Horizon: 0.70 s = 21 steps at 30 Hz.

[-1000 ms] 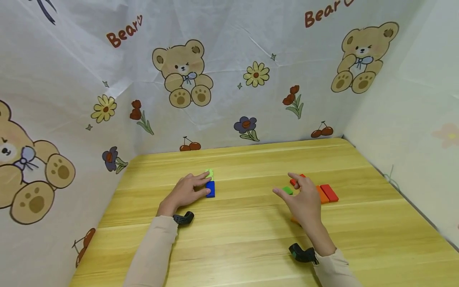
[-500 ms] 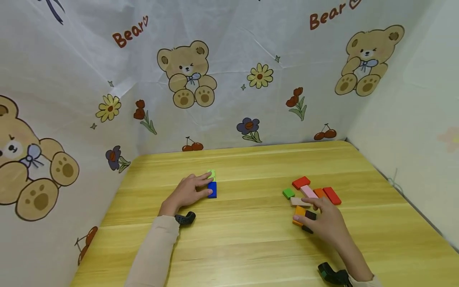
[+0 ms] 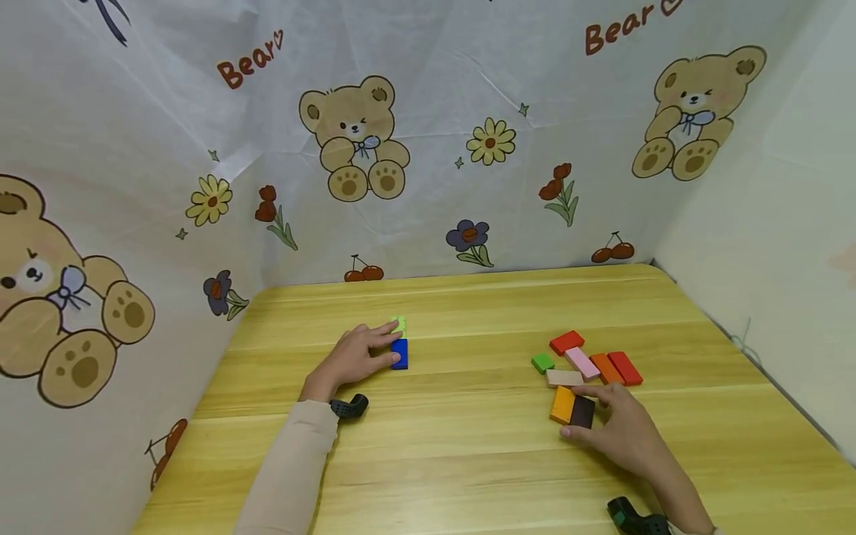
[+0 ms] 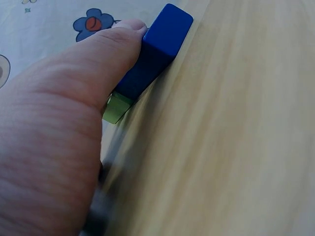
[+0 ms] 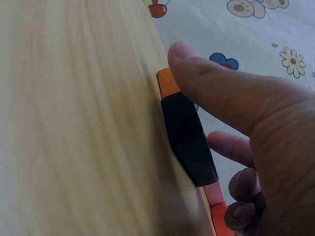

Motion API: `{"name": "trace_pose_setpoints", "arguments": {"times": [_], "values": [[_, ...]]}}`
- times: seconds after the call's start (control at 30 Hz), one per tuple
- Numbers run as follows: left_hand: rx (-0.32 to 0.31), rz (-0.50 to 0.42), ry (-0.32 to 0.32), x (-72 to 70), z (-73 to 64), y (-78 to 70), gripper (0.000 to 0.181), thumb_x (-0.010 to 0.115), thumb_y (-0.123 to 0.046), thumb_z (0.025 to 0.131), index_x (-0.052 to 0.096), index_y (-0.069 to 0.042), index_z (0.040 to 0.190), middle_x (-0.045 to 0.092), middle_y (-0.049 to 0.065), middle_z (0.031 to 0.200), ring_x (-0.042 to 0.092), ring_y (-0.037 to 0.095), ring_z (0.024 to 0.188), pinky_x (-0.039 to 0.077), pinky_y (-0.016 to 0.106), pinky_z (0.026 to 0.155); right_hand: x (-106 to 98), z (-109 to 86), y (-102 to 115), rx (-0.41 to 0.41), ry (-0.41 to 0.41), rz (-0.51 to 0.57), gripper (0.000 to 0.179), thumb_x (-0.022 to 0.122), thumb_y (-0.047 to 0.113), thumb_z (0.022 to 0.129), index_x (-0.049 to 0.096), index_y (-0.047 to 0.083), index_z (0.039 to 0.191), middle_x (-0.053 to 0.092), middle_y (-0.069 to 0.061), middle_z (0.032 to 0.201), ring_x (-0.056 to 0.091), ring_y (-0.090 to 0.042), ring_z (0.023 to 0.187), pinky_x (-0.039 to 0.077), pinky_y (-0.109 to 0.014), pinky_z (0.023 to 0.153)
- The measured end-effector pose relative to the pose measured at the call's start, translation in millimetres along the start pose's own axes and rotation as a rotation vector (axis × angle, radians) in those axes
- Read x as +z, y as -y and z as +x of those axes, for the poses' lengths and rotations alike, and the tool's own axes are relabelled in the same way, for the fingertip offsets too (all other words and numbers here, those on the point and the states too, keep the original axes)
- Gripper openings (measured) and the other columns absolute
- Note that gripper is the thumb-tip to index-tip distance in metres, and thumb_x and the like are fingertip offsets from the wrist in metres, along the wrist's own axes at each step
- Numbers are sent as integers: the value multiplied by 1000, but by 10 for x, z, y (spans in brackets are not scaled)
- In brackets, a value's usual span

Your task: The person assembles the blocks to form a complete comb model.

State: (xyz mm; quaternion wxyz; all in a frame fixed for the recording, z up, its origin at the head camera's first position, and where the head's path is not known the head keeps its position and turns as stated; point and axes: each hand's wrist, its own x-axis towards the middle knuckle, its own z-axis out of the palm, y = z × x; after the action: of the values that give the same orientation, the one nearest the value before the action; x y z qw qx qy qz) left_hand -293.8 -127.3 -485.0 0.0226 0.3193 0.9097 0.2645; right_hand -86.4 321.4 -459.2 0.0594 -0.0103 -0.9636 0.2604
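In the head view my left hand (image 3: 357, 357) lies at the left of the table. Its thumb touches the side of a blue block (image 3: 400, 354), and its extended fingers rest on a light green block (image 3: 399, 325) touching the blue one's far end. The left wrist view shows the thumb along the blue block (image 4: 167, 29). At right, my right hand (image 3: 622, 423) holds a black block (image 3: 583, 413) between thumb and forefinger, near its two ends. An orange-yellow block (image 3: 562, 405) sits against the black one's left side. The right wrist view shows the black block (image 5: 187, 132) beneath the thumb.
Beyond the right hand lie a beige block (image 3: 564, 378), a green block (image 3: 542, 362), a pink block (image 3: 582, 364), a red block (image 3: 566, 342), an orange block (image 3: 607, 368) and another red block (image 3: 625, 368). A bear-print cloth (image 3: 428, 186) hangs behind the wooden table (image 3: 468, 461).
My right hand has moved right and toward me, from beside the green block to the black and orange-yellow blocks, which now lie neatly side by side. My left hand stays at its blocks.
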Motion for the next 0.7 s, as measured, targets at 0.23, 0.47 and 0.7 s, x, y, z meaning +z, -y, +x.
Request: {"name": "trace_pose_setpoints", "arguments": {"times": [0.23,0.47,0.7], "values": [[-6,6,3,-7,-1,-7,63,55,-63,94,48,-34,149,35,-18,160,44,9,90,32,37,92,17,13,-25,-2,2,-3,82,85,65,65,68,15,128,61,-14,115,52,-24,93,45,-41,77],[-3,-2,1,-14,3,-15,62,57,-61,94,48,-33,149,35,-17,161,43,10,89,31,37,90,37,26,-9,18,-5,-54,82,83,67,67,67,15,127,60,-14,110,53,-25,90,45,-41,75],[-8,2,6,-10,-1,-7,62,57,-62,94,48,-34,149,35,-19,160,44,10,89,31,35,88,79,40,29,32,-13,-103,80,81,68,69,68,13,125,55,-9,95,45,-20,79,32,-33,65]]}}
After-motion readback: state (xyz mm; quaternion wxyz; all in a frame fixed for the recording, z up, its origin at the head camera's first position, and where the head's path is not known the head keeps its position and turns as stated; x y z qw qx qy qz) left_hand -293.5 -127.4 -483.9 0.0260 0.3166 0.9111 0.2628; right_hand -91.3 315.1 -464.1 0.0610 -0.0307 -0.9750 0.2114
